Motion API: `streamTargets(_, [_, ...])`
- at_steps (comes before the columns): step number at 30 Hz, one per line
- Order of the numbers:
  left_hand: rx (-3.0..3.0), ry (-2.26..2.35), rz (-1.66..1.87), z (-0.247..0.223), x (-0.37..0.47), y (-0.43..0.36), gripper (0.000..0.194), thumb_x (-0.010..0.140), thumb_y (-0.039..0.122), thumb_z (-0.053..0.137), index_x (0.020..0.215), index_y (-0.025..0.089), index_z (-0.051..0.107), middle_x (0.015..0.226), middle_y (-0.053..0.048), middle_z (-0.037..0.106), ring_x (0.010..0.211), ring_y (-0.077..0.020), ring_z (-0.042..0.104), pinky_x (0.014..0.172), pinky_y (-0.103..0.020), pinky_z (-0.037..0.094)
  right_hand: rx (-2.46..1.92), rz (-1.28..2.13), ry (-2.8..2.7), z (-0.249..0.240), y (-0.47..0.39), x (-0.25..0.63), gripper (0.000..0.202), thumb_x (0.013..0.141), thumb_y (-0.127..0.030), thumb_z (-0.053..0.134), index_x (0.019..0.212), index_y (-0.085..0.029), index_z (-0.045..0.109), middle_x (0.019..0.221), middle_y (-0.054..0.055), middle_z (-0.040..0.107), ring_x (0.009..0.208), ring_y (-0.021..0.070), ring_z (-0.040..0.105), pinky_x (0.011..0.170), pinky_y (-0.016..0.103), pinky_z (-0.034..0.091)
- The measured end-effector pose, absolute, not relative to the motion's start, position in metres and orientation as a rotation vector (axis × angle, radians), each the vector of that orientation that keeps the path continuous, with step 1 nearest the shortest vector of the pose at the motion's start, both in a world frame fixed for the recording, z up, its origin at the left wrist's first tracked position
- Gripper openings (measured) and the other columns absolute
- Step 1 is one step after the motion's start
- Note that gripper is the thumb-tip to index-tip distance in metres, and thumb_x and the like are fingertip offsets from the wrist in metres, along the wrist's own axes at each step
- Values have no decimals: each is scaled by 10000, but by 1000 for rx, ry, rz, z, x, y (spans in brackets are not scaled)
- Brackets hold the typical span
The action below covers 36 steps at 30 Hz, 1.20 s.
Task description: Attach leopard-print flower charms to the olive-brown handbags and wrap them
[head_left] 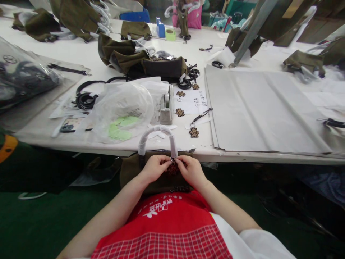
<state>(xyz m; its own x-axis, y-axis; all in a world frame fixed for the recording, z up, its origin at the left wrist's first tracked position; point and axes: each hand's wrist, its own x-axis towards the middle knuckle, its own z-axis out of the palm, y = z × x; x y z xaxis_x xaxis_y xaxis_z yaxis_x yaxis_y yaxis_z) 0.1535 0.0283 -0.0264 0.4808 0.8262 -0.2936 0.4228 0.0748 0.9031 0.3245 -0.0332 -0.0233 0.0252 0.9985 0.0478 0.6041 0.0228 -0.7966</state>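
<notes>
An olive handbag (129,172) rests against my red apron at the table's front edge. Its handle (157,129) stands up, wrapped in white film. At the foot of the handle's right end, my left hand (156,167) and my right hand (191,171) meet, both pinching a small metal ring (172,159). Below the ring hangs a dark reddish charm (172,169), partly hidden by my fingers. On the table ahead lie leopard-print flower-shaped charms (194,132), one of them with a ring and a black braided cord (201,117).
Clear plastic bags (126,104) with green pieces cover the table left of centre. A grey tape dispenser (166,108) stands beside them. Grey sheets (258,108) lie to the right. Further back are more olive bags (140,61) and coiled black straps (85,100).
</notes>
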Motion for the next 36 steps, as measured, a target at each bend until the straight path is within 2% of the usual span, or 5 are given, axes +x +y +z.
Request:
streamTargets(5, [1316,1092,526,-36,156,22,273,713,345,648,871,136,724,725,-25,696,481,-88,504,508,-222,420,-1715,800,-1631,-21,-24,324,170,878,-303,582,873,-258,745,854,7,758,779,188,693,729,278,497])
streamTargets(13, [1430,1153,508,-37,157,19,234,756,319,596,858,151,723,646,-4,661,476,-100,500,484,-218,394,-1767,747,-1700,-16,-16,319,127,828,-284,623,759,-238,719,727,-8,723,658,150,635,622,242,435])
streamTargets(19, [1261,1160,546,-37,158,18,260,697,352,666,832,131,684,643,-9,649,466,-91,488,465,-211,378,-1709,810,-1709,-12,-25,320,152,811,-354,667,891,-226,683,782,2,716,685,151,630,631,243,441])
streamTargets(23, [1241,1152,568,-35,158,18,277,696,358,664,842,124,690,631,1,634,455,-76,472,461,-202,364,-1673,849,-1711,-16,-29,324,182,794,-289,669,965,-226,671,828,2,718,709,150,634,664,249,457])
streamTargets(36, [1272,1246,588,-18,148,19,278,699,388,667,838,148,674,692,-37,696,471,-96,507,471,-219,415,-1682,900,-1650,-20,-33,326,204,808,-275,638,1006,-223,647,851,15,725,721,161,656,666,259,483])
